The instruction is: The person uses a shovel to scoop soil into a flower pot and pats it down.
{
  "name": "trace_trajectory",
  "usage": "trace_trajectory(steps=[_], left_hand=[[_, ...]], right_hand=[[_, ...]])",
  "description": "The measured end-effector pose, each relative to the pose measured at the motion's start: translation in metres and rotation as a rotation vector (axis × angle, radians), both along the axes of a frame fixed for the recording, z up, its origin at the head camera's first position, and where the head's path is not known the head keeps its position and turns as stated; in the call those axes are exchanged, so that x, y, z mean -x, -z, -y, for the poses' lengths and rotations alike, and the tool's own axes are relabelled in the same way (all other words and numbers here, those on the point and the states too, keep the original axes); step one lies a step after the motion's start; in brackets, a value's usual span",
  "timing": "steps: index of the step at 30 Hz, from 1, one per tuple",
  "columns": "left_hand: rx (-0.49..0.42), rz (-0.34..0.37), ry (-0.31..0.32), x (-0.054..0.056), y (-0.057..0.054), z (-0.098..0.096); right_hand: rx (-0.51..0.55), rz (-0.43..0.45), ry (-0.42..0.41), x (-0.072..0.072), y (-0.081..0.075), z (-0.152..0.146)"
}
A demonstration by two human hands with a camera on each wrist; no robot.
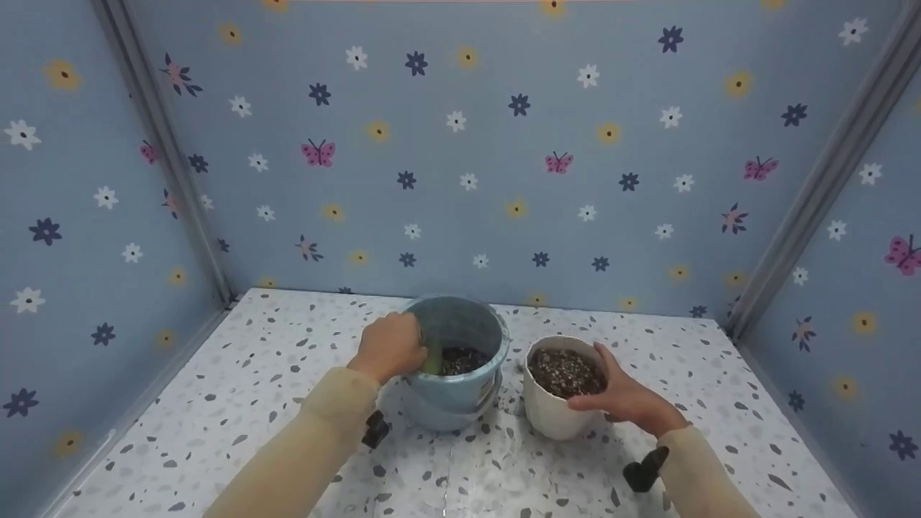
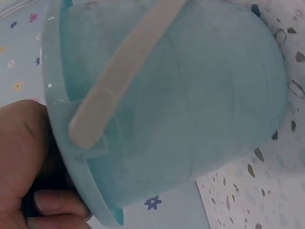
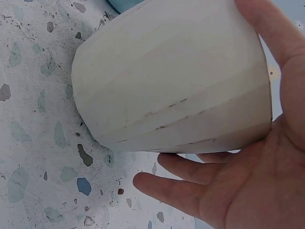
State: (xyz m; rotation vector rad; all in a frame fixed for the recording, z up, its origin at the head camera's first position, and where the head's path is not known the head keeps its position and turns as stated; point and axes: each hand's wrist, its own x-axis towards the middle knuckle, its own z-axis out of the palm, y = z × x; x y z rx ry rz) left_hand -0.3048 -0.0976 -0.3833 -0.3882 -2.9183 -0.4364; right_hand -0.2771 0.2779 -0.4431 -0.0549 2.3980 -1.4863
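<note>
A light-blue bucket [image 1: 450, 403] stands on the speckled tabletop with dark soil [image 1: 460, 361] inside. My left hand [image 1: 392, 345] is curled at the bucket's left rim and grips a green tool [image 1: 432, 357]; part of the tool shows inside the bucket, and its exact kind is hidden. To the right stands an off-white ribbed pot [image 1: 543, 410], filled nearly to the rim with dark, pale-flecked soil [image 1: 567, 373]. My right hand [image 1: 633, 396] holds this pot from its right side, thumb and fingers spread round the wall, as the right wrist view also shows.
The bucket's pale handle [image 2: 116, 71] hangs down against its side. Blue flower-patterned panels [image 1: 460, 144] enclose the back and both sides. The white speckled tabletop [image 1: 460, 475] extends around the bucket and pot, with small dark crumbs near them.
</note>
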Motion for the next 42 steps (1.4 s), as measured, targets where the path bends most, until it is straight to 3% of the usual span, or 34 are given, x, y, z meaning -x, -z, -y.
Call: trace_trajectory(steps=[4,9,18,36,42], left_hand=[[-0.012,0.042,0.03,-0.001,-0.003,-0.005],[-0.08,0.09,0.018,-0.002,0.0,-0.006],[0.006,0.061,-0.022,-0.003,0.007,-0.005],[-0.052,0.132,-0.061,-0.002,0.004,-0.012],[-0.035,0.104,-0.072,-0.004,0.005,-0.009]], right_hand=[[0.011,0.003,0.002,-0.002,0.0,0.0],[0.002,0.01,0.003,-0.005,-0.002,-0.002],[-0.016,0.015,-0.013,0.0,-0.002,-0.003],[-0.023,0.004,-0.008,-0.003,-0.007,-0.004],[-0.01,0.0,-0.017,-0.002,-0.003,-0.002]])
